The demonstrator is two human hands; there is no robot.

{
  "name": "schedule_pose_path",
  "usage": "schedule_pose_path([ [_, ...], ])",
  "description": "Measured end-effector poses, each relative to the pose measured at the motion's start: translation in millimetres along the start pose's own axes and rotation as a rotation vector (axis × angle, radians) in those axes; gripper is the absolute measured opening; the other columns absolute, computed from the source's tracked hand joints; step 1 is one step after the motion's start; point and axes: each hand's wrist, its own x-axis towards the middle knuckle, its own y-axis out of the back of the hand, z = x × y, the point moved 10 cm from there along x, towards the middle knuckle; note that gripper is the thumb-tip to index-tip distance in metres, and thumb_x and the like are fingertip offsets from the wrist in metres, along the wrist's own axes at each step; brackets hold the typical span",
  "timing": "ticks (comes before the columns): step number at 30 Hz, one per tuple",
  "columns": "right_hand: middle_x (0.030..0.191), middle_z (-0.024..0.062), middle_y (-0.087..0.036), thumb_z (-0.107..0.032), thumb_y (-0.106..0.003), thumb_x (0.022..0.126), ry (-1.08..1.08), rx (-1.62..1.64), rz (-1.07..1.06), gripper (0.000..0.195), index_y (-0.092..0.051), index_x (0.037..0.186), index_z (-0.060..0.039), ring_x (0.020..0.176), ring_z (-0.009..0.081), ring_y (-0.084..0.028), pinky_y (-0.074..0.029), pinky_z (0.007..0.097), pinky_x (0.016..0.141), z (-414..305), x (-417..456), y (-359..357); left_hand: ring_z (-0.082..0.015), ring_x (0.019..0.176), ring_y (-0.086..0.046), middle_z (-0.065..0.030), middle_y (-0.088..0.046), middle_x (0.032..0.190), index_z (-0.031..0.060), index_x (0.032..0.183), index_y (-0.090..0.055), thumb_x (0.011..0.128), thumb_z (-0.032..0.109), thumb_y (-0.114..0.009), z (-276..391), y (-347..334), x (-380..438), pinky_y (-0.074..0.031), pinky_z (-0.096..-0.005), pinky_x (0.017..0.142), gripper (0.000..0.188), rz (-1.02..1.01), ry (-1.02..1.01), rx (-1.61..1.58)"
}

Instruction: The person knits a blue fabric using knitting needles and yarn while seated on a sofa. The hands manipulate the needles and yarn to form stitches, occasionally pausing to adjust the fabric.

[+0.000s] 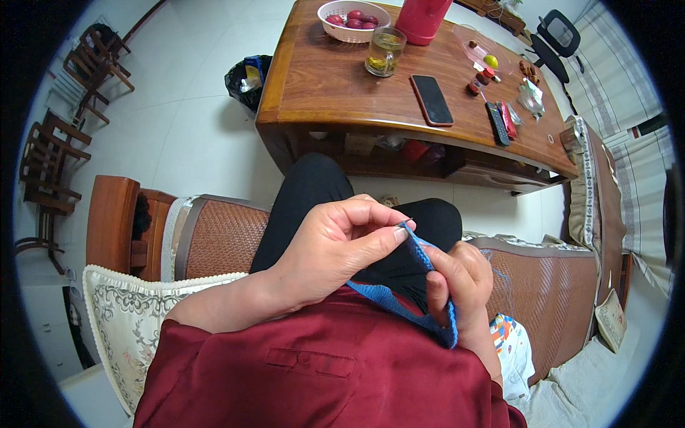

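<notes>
Over my lap, a narrow blue knitted or crocheted strip (393, 306) hangs in a loop. My left hand (348, 235) pinches its upper end between thumb and forefinger, where a short bit of a thin needle or hook (409, 220) shows; the rest of that tool is hidden. Just to the right, my right hand (460, 278) grips the strip's edge, with the forefinger against it and the thumb bent close by. Thin blue yarn (500, 275) trails over the woven seat mat beyond my right hand.
Ahead stands a wooden coffee table (332, 96) with a fruit basket (353, 37), a glass mug of tea (385, 52), a smartphone (432, 100) and a remote control (497, 124). A lined trash bin (243, 85) is beside it. A patterned cushion (128, 315) lies left, a white printed cloth (514, 356) right.
</notes>
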Motion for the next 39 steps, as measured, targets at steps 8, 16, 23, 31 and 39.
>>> schedule_pose_path([
  [8,0.058,0.0029,-0.042,-0.017,-0.062,0.081,0.012,-0.030,-0.021,0.023,-0.066,0.101,-0.0078,0.049,0.0185,-0.045,-0.034,0.0315,0.044,-3.2,2.1,-2.3,-0.0091,0.087,-0.056,-0.0032,-0.056,0.092,-0.0018,0.098,-0.063,0.088,0.000,-0.056,4.2,1.2,-1.5,-0.045,-0.0222,0.080,0.012,0.019,-0.074,0.113],
  [16,0.057,0.0036,-0.040,-0.016,-0.063,0.080,0.005,-0.044,-0.020,0.022,-0.065,0.100,-0.0067,0.048,0.0190,-0.044,-0.034,0.0319,0.044,-3.4,1.9,-2.5,-0.0089,0.088,-0.056,-0.0034,-0.058,0.093,-0.0018,0.097,-0.062,0.088,0.001,-0.056,1.7,1.7,-0.6,-0.045,-0.0225,0.081,0.011,0.025,-0.068,0.077],
  [23,0.058,0.0033,-0.042,-0.015,-0.063,0.080,0.001,-0.115,0.030,0.020,-0.065,0.098,-0.0066,0.047,0.0186,-0.044,-0.034,0.0316,0.043,-5.5,0.5,-1.6,-0.0087,0.088,-0.056,-0.0035,-0.058,0.093,-0.0013,0.095,-0.061,0.088,0.001,-0.057,-7.9,-2.1,-1.2,-0.046,-0.0225,0.081,0.008,0.014,-0.013,-0.026],
  [31,0.062,0.0049,-0.048,-0.023,-0.064,0.080,-0.123,-0.178,-0.092,0.030,-0.059,0.105,-0.0061,0.053,0.0210,-0.049,-0.038,0.0333,0.048,0.7,12.7,-7.1,-0.0079,0.081,-0.053,-0.0043,-0.056,0.090,0.0004,0.094,-0.062,0.087,0.002,-0.059,7.6,-1.6,-4.2,-0.044,-0.0205,0.069,0.007,0.014,-0.230,0.286],
  [39,0.085,0.0126,-0.057,-0.041,-0.076,0.065,-0.064,0.224,-0.116,0.065,-0.055,0.112,-0.0020,0.077,0.0281,-0.055,-0.045,0.0353,0.064,5.5,36.9,-16.8,-0.0074,0.070,-0.051,-0.0037,-0.051,0.084,-0.0001,0.092,-0.063,0.083,-0.001,-0.062,27.9,-15.9,-10.3,-0.042,-0.0191,0.061,0.009,-0.011,-0.453,0.574],
])
